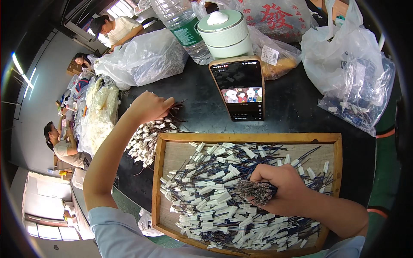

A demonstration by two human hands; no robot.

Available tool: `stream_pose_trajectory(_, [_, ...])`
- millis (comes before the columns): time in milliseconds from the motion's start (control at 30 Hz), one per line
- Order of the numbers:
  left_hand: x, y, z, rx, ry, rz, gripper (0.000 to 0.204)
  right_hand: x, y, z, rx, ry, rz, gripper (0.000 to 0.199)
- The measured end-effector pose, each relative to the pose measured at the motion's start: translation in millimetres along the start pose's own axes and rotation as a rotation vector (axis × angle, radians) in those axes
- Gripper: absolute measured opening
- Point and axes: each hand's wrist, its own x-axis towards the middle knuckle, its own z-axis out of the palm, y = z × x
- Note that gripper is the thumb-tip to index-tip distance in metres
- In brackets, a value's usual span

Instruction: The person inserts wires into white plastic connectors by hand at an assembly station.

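Head cam's showing the right hand (282, 189) gripping a wire bundle (257, 191) pointing left, while the left hand (148, 107) is pinching at the connector pile (148, 139) beyond the wooden tray (160, 172).

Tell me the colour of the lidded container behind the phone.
Pale mint green with a white knob, the lidded container shows in the head view behind the phone.

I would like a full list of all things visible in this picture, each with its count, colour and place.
wooden tray: one, brown, front centre
wire connectors: many, white plugs on dark wires, in tray
loose connector pile: one, white, left of tray
phone: one, orange case, behind tray
lidded container: one, pale green, behind phone
water bottle: one, clear, beside container
plastic bags: several, clear or white, table back and right
other people: three, far left
left hand: over loose pile, pinching wires
right hand: in tray, gripping wire bundle
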Motion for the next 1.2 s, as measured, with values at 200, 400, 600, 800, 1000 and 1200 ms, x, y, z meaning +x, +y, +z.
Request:
stream_pose_trajectory(200, [9, 0, 8, -0.211, 0.132, -0.096, 0.015, 0, -2, -1, -0.015, 0.012, -0.021, 0.030])
stream_pose_trajectory(400, [11, 2, 16, -0.991, 0.526, -0.406, 0.018, 1, -3, -1, -0.026, 0.021, -0.036, 0.029])
stream_pose_trajectory(600, [-3, 0, 15, -1.166, 0.191, -0.521, 0.028, 1, -3, 0, -0.025, 0.023, -0.028, 0.028])
stream_pose_trajectory(800, [-3, 29, 0, -0.469, 0.104, -0.633, 0.031, 1, -3, 0, -0.012, 0.015, 0.004, 0.026])
stream_pose_trajectory(1000, [3, 27, 12, -0.436, 0.062, -0.464, 0.030, 0, -3, 0, -0.025, 0.014, -0.020, 0.028])
stream_pose_trajectory(1200, [-8, 14, -14, -2.239, 0.156, -0.541, 0.026, -1, 0, 1, -0.018, 0.019, -0.023, 0.029])
